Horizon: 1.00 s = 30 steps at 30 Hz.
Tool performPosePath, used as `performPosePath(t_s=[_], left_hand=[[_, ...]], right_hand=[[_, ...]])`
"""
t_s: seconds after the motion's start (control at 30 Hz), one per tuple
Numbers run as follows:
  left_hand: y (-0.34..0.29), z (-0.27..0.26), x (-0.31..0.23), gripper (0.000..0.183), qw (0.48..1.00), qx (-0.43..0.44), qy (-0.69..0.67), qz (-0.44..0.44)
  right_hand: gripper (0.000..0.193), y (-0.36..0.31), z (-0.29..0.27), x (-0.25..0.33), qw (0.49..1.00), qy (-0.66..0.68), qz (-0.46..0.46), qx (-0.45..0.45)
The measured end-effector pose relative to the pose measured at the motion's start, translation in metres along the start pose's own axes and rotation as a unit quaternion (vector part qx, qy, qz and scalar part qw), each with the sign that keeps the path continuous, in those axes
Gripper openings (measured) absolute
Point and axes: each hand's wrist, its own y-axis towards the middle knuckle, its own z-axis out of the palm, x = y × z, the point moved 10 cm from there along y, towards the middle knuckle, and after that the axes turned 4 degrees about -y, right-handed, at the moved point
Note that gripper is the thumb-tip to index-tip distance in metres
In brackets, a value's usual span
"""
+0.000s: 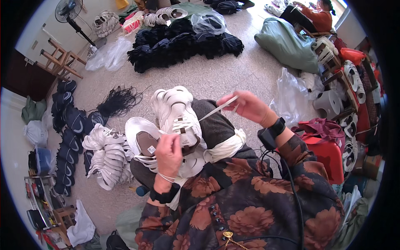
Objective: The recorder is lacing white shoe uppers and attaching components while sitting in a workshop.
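Observation:
On my lap lies a stack of white and beige shoe uppers (170,100), with a partly laced shoe upper (189,132) nearest me. My left hand (168,155) is closed at this upper's edge, its fingertips beside the eyelets. Raised to the right, my right hand (249,107) pinches a flat white shoelace (216,110), which runs taut down to the eyelets. Another upper (143,139) with a brown lining rests left of my left hand. A hank of white shoelaces (228,146) lies across my right thigh.
White uppers (109,156) are stacked on the floor at my left, beside rows of dark uppers (71,146). Black bundles (183,43) lie ahead. A red stool (327,156) stands at right, near a green sack (287,43). Another person (314,18) sits far right.

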Motion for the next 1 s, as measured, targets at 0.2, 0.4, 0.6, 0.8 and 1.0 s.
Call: performPosePath(t_s=[0.2,0.4,0.6,0.8,1.0], left_hand=[[-0.006,0.06,0.003,0.017,0.992,0.093,-0.067,-0.046],[-0.001,0.063,0.001,0.015,0.996,0.044,-0.071,-0.029],[-0.003,0.059,0.004,0.014,0.998,0.017,-0.059,-0.013],[-0.002,0.066,0.003,0.015,0.996,0.024,-0.078,-0.02],[-0.004,0.065,0.005,0.014,0.997,0.001,-0.078,-0.004]], right_hand=[[0.038,-0.02,-0.093,0.037,0.969,0.23,-0.062,-0.065],[0.019,-0.06,-0.198,0.071,0.935,0.161,-0.109,-0.298],[0.008,-0.023,-0.152,0.03,0.958,-0.04,-0.02,-0.284],[0.015,0.0,0.003,-0.102,0.941,-0.246,0.23,-0.029],[0.012,0.024,0.023,-0.108,0.911,-0.404,0.087,-0.007]])
